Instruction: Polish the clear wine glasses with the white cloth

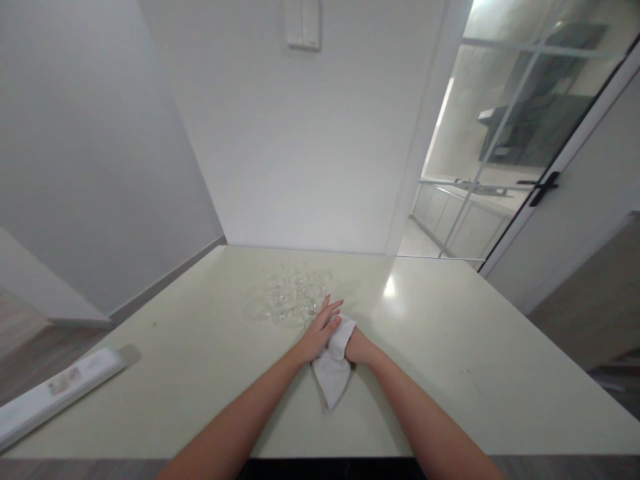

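A group of clear drinking glasses (295, 290) stands on the pale table (210, 360), just beyond my hands. My left hand (320, 331) has its fingers stretched out and apart, and lies against a white cloth (334, 373). Close by its fingers is the nearest of the glasses. The cloth drapes over my right hand (358, 347) and hangs down toward me in a point. That hand grips the cloth, its fingers mostly hidden under the folds; whether a glass is inside I cannot make out.
A long white box (60, 393) lies at the table's left edge. The far edge of the table meets a white wall (310, 167). A glass-paned door (480, 147) with a black handle (544, 188) is at the right.
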{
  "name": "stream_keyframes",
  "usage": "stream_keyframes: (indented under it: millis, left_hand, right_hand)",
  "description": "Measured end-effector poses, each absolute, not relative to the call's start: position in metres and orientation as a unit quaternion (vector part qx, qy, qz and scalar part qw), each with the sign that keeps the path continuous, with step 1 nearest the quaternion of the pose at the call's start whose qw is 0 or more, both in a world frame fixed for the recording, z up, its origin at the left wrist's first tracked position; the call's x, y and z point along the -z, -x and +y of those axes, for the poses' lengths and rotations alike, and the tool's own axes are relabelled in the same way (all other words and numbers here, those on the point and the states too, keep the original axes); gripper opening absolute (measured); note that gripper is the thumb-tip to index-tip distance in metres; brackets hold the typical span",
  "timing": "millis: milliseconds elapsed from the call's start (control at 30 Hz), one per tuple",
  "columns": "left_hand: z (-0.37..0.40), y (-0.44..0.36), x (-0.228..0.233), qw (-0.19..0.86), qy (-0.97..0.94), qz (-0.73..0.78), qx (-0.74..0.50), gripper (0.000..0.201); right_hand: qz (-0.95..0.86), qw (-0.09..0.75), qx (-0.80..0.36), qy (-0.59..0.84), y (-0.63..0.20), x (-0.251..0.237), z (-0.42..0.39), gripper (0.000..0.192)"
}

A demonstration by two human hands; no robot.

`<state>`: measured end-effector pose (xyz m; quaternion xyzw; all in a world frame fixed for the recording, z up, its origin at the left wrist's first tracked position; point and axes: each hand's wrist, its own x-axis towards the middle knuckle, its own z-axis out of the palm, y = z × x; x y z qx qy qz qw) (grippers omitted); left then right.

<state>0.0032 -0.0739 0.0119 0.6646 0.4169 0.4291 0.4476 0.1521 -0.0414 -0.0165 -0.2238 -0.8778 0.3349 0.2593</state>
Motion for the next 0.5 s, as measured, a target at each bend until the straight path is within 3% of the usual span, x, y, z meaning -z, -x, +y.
stream_keyframes:
  millis: [200, 500]
  left_hand:
    - [-0.076, -0.004, -0.015, 0.436, -0.664, 0.429, -0.430, 0.066]
    - [-0.077, -0.003, -0.014, 0.416, -0.684, 0.428, -0.420, 0.063]
  right_hand:
    - [-0.856, 0.259, -0.383, 0.230, -0.151, 0.014, -0.043, 0.044]
    - [-0.875, 0.259, -0.345, 0.220, -0.150, 0.004, -0.047, 0.044]
